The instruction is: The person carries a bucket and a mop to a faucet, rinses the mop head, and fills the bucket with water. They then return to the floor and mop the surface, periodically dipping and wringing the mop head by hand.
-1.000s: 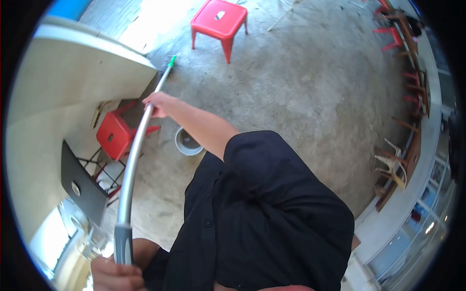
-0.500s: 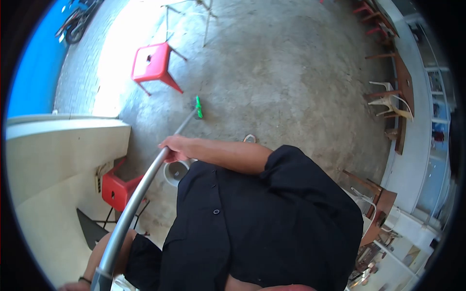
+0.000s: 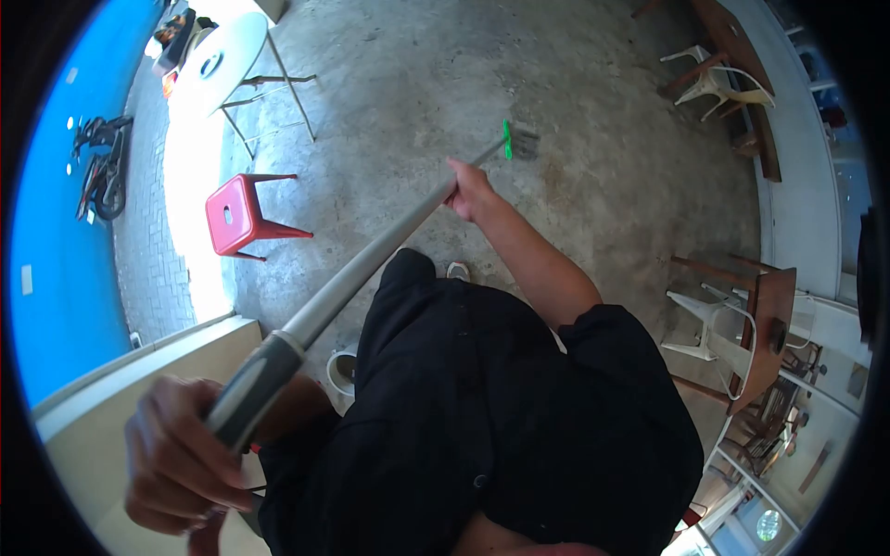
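Note:
A long grey pole (image 3: 371,264) runs diagonally from the lower left up to a green tool head (image 3: 507,139), which is on the concrete floor with a dull grey part at its right side. My left hand (image 3: 181,454) is wrapped around the dark grip at the pole's near end. Farther along, my right hand (image 3: 471,193) holds the shaft, its arm stretched forward. Below the pole, near my leg, stands a white bucket (image 3: 343,372), partly hidden.
A red stool (image 3: 232,216) stands to the left, with a round white table (image 3: 222,65) beyond it. Wooden tables (image 3: 768,338) and white chairs (image 3: 709,326) line the right side. A low wall (image 3: 148,371) is at the left, and a motorcycle (image 3: 104,171) is outside.
The pole and green head have swung right and farther forward, with my right hand moving along. My left hand has risen into fuller view. The camera view has also shifted.

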`<state>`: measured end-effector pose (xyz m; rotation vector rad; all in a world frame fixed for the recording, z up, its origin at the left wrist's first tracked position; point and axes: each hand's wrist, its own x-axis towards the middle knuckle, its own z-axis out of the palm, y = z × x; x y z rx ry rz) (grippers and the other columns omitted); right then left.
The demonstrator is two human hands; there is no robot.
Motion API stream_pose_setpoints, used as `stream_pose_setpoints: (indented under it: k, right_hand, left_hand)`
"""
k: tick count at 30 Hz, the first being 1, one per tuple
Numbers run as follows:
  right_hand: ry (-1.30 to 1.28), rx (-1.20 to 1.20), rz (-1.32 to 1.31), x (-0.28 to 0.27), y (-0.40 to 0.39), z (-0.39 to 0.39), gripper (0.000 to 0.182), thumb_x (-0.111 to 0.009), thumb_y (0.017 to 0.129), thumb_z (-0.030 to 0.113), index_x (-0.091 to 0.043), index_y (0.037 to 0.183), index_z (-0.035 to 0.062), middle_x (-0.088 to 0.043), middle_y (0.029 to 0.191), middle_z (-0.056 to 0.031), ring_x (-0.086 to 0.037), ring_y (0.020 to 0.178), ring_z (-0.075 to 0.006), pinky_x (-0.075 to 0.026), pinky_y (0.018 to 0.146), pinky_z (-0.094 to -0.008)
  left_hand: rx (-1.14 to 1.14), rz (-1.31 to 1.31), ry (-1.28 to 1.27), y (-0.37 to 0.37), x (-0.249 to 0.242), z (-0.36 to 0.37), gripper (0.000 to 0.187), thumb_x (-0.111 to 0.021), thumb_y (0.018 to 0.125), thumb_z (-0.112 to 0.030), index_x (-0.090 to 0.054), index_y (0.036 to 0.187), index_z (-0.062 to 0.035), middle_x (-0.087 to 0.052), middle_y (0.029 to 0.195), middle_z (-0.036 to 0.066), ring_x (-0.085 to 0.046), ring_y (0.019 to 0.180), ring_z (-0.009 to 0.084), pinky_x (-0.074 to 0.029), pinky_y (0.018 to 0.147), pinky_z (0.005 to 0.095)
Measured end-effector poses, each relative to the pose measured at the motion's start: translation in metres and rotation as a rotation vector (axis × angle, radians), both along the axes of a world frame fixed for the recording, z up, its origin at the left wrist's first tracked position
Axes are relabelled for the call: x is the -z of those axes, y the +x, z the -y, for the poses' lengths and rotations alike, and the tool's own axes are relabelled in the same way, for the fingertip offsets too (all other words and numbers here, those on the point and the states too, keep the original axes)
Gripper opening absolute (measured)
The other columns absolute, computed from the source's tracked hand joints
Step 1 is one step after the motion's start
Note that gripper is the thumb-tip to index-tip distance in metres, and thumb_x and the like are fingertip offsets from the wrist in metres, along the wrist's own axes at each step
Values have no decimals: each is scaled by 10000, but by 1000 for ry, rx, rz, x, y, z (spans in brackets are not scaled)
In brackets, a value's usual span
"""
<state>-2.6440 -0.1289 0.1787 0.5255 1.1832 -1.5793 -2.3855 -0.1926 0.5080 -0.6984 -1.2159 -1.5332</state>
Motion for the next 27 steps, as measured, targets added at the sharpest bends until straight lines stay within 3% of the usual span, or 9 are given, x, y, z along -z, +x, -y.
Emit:
stream_pose_setpoints:
  k: [1, 4, 8, 11, 17, 19, 22, 24, 27]
  right_hand:
    - [14, 61, -22, -6, -20, 6, 432, -563, 908, 305, -399, 1188, 19, -534, 954, -126, -576, 773, -229, -539, 654, -408]
    - [-48, 136, 14, 17, -78, 35, 521, -571, 903, 297, -315, 1251, 6, -507, 999, -151, -564, 794, -241, -533, 629, -426]
    - [-147, 176, 140, 51, -130, 86, 304, -568, 899, 276, -457, 1013, 16, -527, 838, -128, -572, 712, -229, -530, 627, -404]
    - [-290, 127, 250, 98, -152, 124, 234, -562, 893, 244, -472, 831, 37, -508, 730, -111, -573, 660, -236, -534, 642, -393]
    - [150, 129, 248, 144, -152, 211, 171, -538, 870, 145, -472, 836, -9, -488, 695, -119, -541, 549, -241, -508, 479, -385]
    - [279, 116, 219, 138, -151, 239, 140, -524, 850, 102, -473, 852, -28, -489, 680, -123, -529, 498, -236, -476, 417, -372]
    - [346, 35, 212, 134, -155, 251, 145, -515, 841, 81, -468, 878, -52, -488, 664, -130, -528, 475, -234, -456, 379, -366]
    - [383, -4, 206, 141, -175, 260, 156, -519, 846, 88, -467, 878, -55, -484, 637, -127, -518, 451, -231, -442, 360, -369]
    - [439, -42, 143, 178, -225, 253, 189, -537, 866, 125, -469, 863, -51, -476, 589, -117, -501, 415, -225, -421, 336, -377]
  left_hand:
    - [71, -48, 10, -24, 3, -1, 342, -713, 824, -288, -508, 593, -141, -531, 525, -31, -560, 434, 77, -416, 417, 194]
    - [254, -17, -60, -77, 5, 20, 364, -759, 779, -334, -542, 593, -108, -523, 518, -17, -515, 376, 66, -419, 377, 187]
    - [342, -1, -72, -142, 36, 61, 395, -717, 815, -335, -554, 543, -99, -519, 489, -10, -429, 331, 63, -336, 364, 199]
    - [232, 429, -271, -163, 77, 129, 436, -604, 867, -335, -464, 504, -137, -480, 502, 12, -465, 430, 85, -287, 424, 210]
    - [-56, 1186, 349, -208, 148, 175, 620, -402, 783, -644, -444, 449, -124, -445, 663, 50, -421, 729, 206, -301, 865, 366]
    - [-12, 1265, 546, -210, 141, 194, 406, -579, 683, -378, -578, 910, -41, -546, 1014, 201, -512, 961, 273, -369, 910, 384]
    - [129, 1619, 1006, -201, 114, 215, 900, -627, 576, -146, -248, 1376, 22, -387, 1348, 268, -488, 1177, 337, -441, 887, 387]
    - [554, 1736, 1006, -218, 109, 243, 1033, -611, 635, -30, -19, 1481, 4, -302, 1438, 237, -540, 1144, 293, -475, 829, 331]
    - [544, 2131, 492, -280, 145, 247, 779, -610, 784, -96, -190, 1432, 0, -504, 1161, 188, -607, 866, 220, -483, 675, 286]
